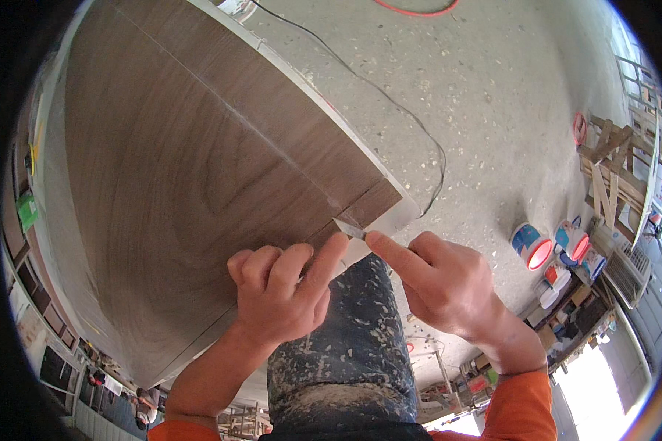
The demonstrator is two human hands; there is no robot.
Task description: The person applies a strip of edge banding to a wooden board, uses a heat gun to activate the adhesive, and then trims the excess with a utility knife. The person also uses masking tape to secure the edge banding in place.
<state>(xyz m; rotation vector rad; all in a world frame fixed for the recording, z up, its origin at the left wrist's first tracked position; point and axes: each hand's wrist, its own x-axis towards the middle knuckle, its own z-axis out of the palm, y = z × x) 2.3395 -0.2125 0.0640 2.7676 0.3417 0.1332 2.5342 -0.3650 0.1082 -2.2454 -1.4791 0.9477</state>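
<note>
A large brown wood-grain panel (220, 165) with a pale border lies before me, with a light line running along it and thin dark cut lines near its edges. My right hand (447, 281) grips a small knife (351, 229), its blade tip on the panel near the corner where the lines meet. The knife's handle is mostly hidden in the fist. My left hand (284, 286) rests at the panel's near edge with fingers spread, its index fingertip close beside the blade. Whether that fingertip touches the blade, I cannot tell.
A dark cable (386, 96) crosses the speckled floor beyond the panel. Several paint buckets (531, 246) stand at the right, near a stack of wooden pieces (612, 165). A red hose (419, 12) lies at the top. A person (144, 408) is far off at the lower left.
</note>
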